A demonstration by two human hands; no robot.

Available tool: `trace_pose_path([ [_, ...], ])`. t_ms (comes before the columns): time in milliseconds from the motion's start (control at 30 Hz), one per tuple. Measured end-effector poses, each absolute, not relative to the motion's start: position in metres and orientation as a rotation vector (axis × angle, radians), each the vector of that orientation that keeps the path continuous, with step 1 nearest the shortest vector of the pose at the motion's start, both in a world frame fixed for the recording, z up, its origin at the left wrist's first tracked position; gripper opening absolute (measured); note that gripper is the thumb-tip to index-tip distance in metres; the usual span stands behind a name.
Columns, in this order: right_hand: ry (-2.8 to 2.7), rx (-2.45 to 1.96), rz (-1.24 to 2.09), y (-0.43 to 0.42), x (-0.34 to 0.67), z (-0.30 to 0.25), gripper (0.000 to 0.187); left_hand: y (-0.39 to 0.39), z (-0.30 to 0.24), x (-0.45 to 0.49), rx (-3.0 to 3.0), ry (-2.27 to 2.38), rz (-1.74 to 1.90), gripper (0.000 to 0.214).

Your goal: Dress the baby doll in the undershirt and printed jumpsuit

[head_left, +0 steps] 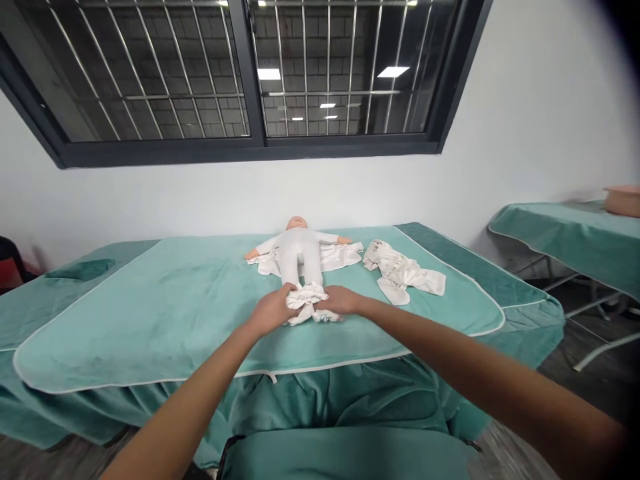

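A baby doll (300, 243) in a white body lies on its back, head toward the wall, arms spread and legs toward me. Bunched around its lower legs is a white baby garment (306, 295), perhaps trousers; the doll's feet are hidden in the cloth. My left hand (273, 311) grips the garment's left side, fingers closed. On its right side my right hand (341, 300) is closed on the same cloth. Beneath the doll's back and arms, another white garment (340, 257) lies spread out.
A crumpled white garment (404, 271) lies right of the doll on the green mat (165, 300). Behind the bed are a white wall and a barred window (260, 147). A second green-covered table (565, 230) at right bears a pinkish container (623, 201). A green seat (350, 457) is below me.
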State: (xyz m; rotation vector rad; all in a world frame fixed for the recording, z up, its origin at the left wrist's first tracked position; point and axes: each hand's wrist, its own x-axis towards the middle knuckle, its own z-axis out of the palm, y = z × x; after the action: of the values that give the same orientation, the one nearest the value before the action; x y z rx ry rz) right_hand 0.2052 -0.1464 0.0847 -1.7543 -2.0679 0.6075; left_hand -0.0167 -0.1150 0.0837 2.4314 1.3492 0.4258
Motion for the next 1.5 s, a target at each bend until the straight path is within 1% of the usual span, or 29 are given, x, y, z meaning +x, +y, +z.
trace_pose_path([
  [133, -2.174, -1.463, 1.130, -0.139, 0.231, 0.132, 0.036, -0.108, 0.131, -0.035, 2.222, 0.947, 0.318, 0.057],
  [167, -2.196, -1.387, 1.181, -0.137, 0.235, 0.147, 0.037, -0.106, 0.146, -0.039, 2.185, 0.904, 0.283, 0.058],
  [300, -2.308, -1.339, 0.973, -0.138, 0.239, 0.213, 0.037, -0.102, 0.209, -0.045, 2.109, 0.914, 0.209, 0.046],
  [400, -2.327, -1.301, 0.974, -0.145, 0.231, 0.259, 0.038, -0.107, 0.254, -0.039, 2.116, 1.005, 0.318, 0.045],
  [467, -2.350, -1.286, 0.999, -0.151, 0.224, 0.287, 0.035, -0.112, 0.282, -0.035, 2.128, 1.093, 0.341, 0.039],
  [567, -2.136, -1.377, 0.834, -0.159, 0.215, 0.323, 0.031, -0.119, 0.317, -0.029, 2.175, 1.151, 0.203, 0.024],
  [633, -1.999, -1.395, 0.655, -0.164, 0.209, 0.342, 0.030, -0.124, 0.333, -0.025, 2.170, 1.064, 0.094, 0.021],
  [700, -2.100, -1.372, 0.584, -0.169, 0.205, 0.357, 0.028, -0.129, 0.345, -0.020, 2.133, 0.914, 0.027, 0.021],
  [767, -2.295, -1.356, 0.629, -0.175, 0.203, 0.367, 0.029, -0.132, 0.352, -0.016, 2.089, 0.749, 0.019, 0.022],
  [833, -2.373, -1.347, 0.715, -0.180, 0.205, 0.375, 0.032, -0.132, 0.358, -0.013, 2.047, 0.618, 0.052, 0.022],
  [933, -2.264, -1.339, 0.786, -0.179, 0.213, 0.383, 0.034, -0.128, 0.366, -0.011, 2.027, 0.536, 0.142, 0.030],
  [1033, -2.073, -1.355, 0.780, -0.160, 0.226, 0.389, 0.037, -0.121, 0.374, -0.010, 2.052, 0.555, 0.219, 0.037],
  [1100, -1.923, -1.368, 0.752, -0.137, 0.236, 0.392, 0.045, -0.116, 0.379, -0.010, 2.072, 0.624, 0.215, 0.036],
  [1167, -1.759, -1.366, 0.698, -0.110, 0.247, 0.392, 0.060, -0.112, 0.384, -0.010, 2.096, 0.754, 0.158, 0.034],
  [1233, -1.606, -1.352, 0.626, -0.083, 0.259, 0.390, 0.074, -0.109, 0.387, -0.011, 2.123, 0.942, 0.091, 0.032],
  [1300, -1.482, -1.333, 0.568, -0.064, 0.271, 0.387, 0.083, -0.106, 0.387, -0.014, 2.154, 1.163, -0.008, 0.029],
  [1400, -1.396, -1.350, 0.587, -0.065, 0.280, 0.382, 0.083, -0.101, 0.384, -0.021, 2.141, 1.458, -0.233, 0.028],
  [1467, -1.400, -1.482, 0.717, -0.086, 0.277, 0.378, 0.075, -0.097, 0.383, -0.028, 2.118, 1.519, -0.322, 0.027],
  [1500, -1.412, -1.583, 0.819, -0.099, 0.273, 0.376, 0.069, -0.095, 0.383, -0.031, 2.121, 1.495, -0.312, 0.027],
])
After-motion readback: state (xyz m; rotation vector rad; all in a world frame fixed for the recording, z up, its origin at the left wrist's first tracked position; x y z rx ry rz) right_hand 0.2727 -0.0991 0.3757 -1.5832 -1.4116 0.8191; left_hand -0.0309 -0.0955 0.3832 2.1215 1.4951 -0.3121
